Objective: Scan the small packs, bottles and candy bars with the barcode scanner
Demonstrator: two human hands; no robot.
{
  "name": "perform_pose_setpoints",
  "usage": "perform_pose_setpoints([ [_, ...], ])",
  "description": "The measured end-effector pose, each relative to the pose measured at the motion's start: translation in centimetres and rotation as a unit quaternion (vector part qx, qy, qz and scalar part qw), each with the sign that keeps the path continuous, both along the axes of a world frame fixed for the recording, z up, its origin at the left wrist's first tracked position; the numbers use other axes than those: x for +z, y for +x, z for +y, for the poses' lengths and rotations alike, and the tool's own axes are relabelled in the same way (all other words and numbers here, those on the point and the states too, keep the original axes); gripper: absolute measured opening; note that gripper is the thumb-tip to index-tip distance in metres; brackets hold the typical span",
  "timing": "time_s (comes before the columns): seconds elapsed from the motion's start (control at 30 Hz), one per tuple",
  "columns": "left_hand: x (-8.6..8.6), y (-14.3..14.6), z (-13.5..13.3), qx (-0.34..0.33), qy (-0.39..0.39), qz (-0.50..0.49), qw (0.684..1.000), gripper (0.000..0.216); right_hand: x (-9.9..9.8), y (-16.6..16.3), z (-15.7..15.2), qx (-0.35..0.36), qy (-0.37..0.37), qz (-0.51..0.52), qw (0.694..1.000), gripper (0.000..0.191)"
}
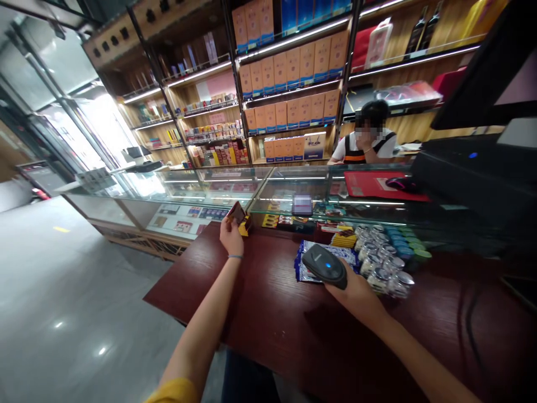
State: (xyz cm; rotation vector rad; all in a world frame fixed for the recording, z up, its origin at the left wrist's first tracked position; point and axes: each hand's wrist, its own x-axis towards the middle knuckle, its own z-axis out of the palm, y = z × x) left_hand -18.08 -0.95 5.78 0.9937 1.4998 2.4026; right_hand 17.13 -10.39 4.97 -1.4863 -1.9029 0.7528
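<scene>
My left hand (pixel 231 235) is stretched out over the far edge of the dark wooden counter (pixel 268 313), fingers closed on a small dark red pack (pixel 236 212). A yellow pack (pixel 244 226) sits just right of that hand. My right hand (pixel 356 291) grips a black handheld barcode scanner (pixel 325 265) with a blue light lit on top. The scanner hovers over a blue and white packet (pixel 308 258) lying on the counter.
Rows of small cans (pixel 384 254) stand right of the scanner. A glass display case (pixel 235 187) runs behind the counter, with a red mat (pixel 377 184) on it. A person (pixel 369 140) sits behind it before stocked shelves (pixel 289 73). A black monitor and terminal (pixel 482 140) stand at the right.
</scene>
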Motion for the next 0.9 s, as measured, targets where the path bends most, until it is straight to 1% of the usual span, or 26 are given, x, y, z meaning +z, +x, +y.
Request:
perform_pose_setpoints([
  [0.07,0.8,-2.2,-0.3,0.003,-0.016,0.071,0.997,0.019,-0.3,0.0,0.1,-0.003,0.008,0.007,1.0,0.058],
  [0.17,1.3,-5.1,-0.8,-0.027,-0.063,0.185,0.98,0.024,-0.7,0.1,0.2,-0.004,0.017,0.016,1.0,0.062],
  [0.27,1.0,-7.2,-0.9,-0.063,-0.132,0.316,0.937,0.033,-0.9,0.2,0.3,0.006,0.01,0.026,1.0,0.058],
  [0.37,0.2,-8.7,-0.5,-0.082,-0.184,0.387,0.9,0.037,-1.1,0.3,0.3,0.016,0.012,0.034,0.999,0.052],
  [0.5,-0.8,-9.7,0.4,-0.097,-0.204,0.433,0.873,0.034,-1.5,0.6,0.3,0.017,0.031,0.036,0.999,0.051],
  [0.6,-1.0,-9.8,1.1,-0.122,-0.211,0.446,0.861,0.032,-1.7,0.7,0.4,0.017,0.034,0.033,0.999,0.054],
  [0.77,-0.7,-9.2,1.9,-0.165,-0.215,0.398,0.877,0.026,-1.9,0.8,0.4,0.012,0.04,0.025,0.999,0.054],
  [0.9,-0.8,-8.8,2.4,-0.189,-0.211,0.354,0.892,0.031,-1.8,0.9,0.4,0.01,0.051,0.014,0.999,0.047],
])
